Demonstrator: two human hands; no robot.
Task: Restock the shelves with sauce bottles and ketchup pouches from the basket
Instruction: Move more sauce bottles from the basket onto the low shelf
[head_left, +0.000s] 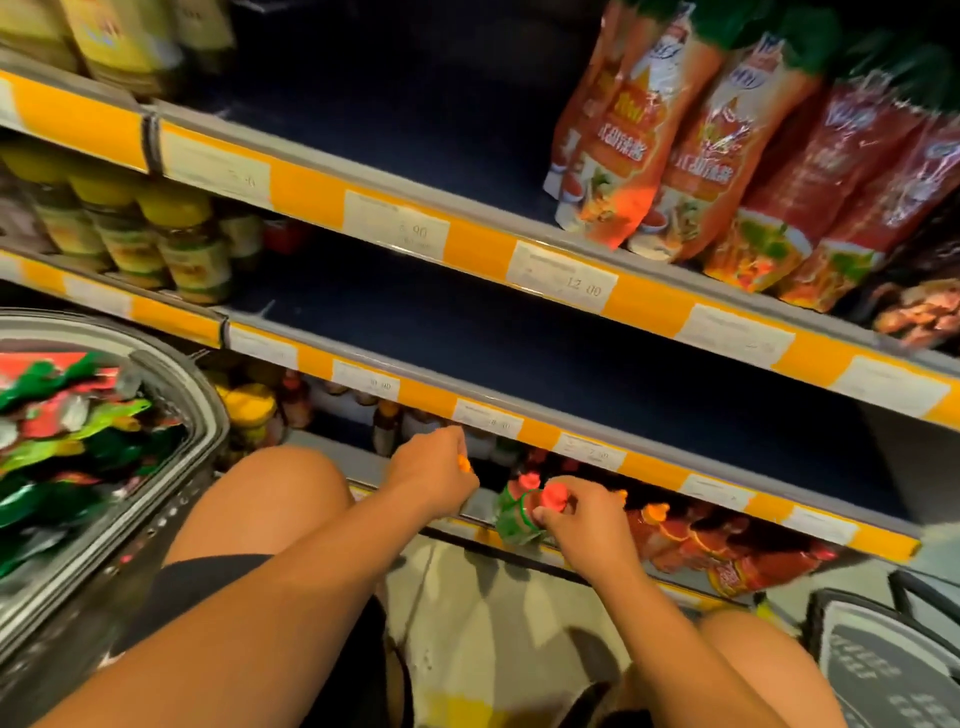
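My left hand (434, 470) reaches under the middle shelf lip, fingers curled round something with an orange tip, likely a bottle cap; the rest is hidden. My right hand (582, 517) grips a red-capped sauce bottle (519, 512) with a green label, at the front of the bottom shelf (467, 522). A row of red sauce bottles (701, 540) stands to its right. The grey basket (171, 395) at left holds several red and green ketchup pouches (67, 431). Ketchup pouches (727, 171) stand on the top shelf at right.
The two upper shelves (519, 332) have dark bare boards in the middle. Yellow-lidded jars (171, 239) stand at the left. Small bottles (384, 421) line the back of the bottom shelf. A second grey basket (893, 670) sits at lower right. My knees flank the floor.
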